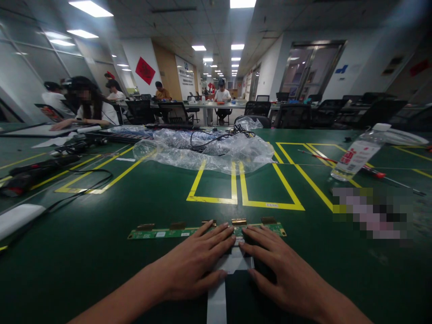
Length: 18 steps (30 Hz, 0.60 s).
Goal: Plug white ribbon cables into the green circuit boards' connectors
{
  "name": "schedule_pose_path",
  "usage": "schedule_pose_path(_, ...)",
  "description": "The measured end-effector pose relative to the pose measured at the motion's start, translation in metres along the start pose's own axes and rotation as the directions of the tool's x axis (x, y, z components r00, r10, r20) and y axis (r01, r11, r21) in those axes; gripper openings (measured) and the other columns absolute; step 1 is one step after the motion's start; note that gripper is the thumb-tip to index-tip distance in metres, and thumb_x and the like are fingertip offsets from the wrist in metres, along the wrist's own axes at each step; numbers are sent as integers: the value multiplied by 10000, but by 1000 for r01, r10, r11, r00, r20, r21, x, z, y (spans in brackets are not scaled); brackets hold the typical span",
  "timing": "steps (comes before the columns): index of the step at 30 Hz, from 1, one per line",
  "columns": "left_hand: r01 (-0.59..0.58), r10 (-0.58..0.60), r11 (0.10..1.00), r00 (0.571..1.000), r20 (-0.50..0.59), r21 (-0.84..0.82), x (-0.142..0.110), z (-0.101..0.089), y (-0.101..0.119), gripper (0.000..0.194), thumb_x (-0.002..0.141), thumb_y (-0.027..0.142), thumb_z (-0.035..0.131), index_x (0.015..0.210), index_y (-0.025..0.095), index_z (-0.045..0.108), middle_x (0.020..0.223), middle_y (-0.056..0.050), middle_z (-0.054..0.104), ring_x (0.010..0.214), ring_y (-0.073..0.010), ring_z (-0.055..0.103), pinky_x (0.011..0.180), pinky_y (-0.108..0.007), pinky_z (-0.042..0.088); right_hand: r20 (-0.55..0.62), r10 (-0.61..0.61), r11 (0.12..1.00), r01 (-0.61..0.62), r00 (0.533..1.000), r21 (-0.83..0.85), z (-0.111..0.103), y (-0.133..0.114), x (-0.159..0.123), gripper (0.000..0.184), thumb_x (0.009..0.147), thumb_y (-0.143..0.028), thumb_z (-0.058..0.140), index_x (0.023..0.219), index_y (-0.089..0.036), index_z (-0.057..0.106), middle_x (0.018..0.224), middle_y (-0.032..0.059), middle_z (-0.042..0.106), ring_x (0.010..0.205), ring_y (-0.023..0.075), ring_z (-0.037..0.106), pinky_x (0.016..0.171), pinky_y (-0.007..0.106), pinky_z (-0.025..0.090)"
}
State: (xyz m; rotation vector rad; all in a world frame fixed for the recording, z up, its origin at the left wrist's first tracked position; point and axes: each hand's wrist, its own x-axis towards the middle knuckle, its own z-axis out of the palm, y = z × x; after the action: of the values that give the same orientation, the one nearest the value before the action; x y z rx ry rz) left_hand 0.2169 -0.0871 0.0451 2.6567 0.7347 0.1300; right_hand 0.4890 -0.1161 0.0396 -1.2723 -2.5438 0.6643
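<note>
A long, narrow green circuit board (168,233) lies crosswise on the green mat, with several brown-gold film tabs along its far edge. A wide white flat ribbon cable (216,301) runs from the board's middle toward me. My left hand (199,256) lies palm down, fingers stretched out, its fingertips at the board's near edge and the cable's left side. Opposite it, my right hand (278,256) is also palm down with fingers extended, the fingertips on the board and the cable's right side. The fingers partly hide the spot where cable and board meet.
Crumpled clear plastic wrap (205,150) with black cables (216,141) lies ahead. A leaning water bottle (359,155) and a red-handled screwdriver (380,174) are at right. Black tools (40,173) and a white object (22,218) are at left. A person (92,105) sits across the table.
</note>
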Motion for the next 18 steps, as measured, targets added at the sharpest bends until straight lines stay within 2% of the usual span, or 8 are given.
schedule_pose_path(5, 8, -9, 1000, 996, -91, -14, -2, -1, -5, 583, 966, 279, 531, 1524, 243, 363, 1601, -62, 328, 1489, -257, 260, 1231, -493, 183, 5, 12, 1000, -12, 1000, -11, -1, 1, 0, 573, 933, -380, 594, 1485, -356, 442, 1590, 29, 370, 1463, 299, 305, 1193, 562, 232)
schedule_pose_path(8, -2, 2, 1000, 994, -110, -9, -3, -2, -4, 529, 944, 260, 547, 1466, 255, 455, 1553, -57, 423, 1452, -259, 352, 1213, -496, 250, 3, -3, 1000, 3, 1000, -26, -1, 1, -1, 587, 932, -367, 592, 1494, -361, 424, 1590, 26, 371, 1462, 292, 306, 1191, 549, 245)
schedule_pose_path(12, -13, 13, 1000, 994, -109, 4, -4, -4, -4, 539, 932, 254, 558, 1463, 235, 470, 1532, -77, 452, 1439, -268, 374, 1191, -485, 304, 16, -9, 999, 10, 1000, -42, -1, 3, -2, 582, 950, -379, 566, 1507, -368, 397, 1596, 28, 360, 1464, 287, 306, 1188, 550, 252)
schedule_pose_path(18, -26, 24, 1000, 993, -113, -13, -4, -6, -4, 557, 925, 255, 571, 1472, 269, 465, 1526, -66, 461, 1433, -269, 385, 1181, -501, 318, 31, -8, 999, 10, 999, -45, -4, 2, -1, 559, 956, -380, 558, 1496, -388, 410, 1596, 24, 358, 1463, 294, 309, 1186, 570, 245)
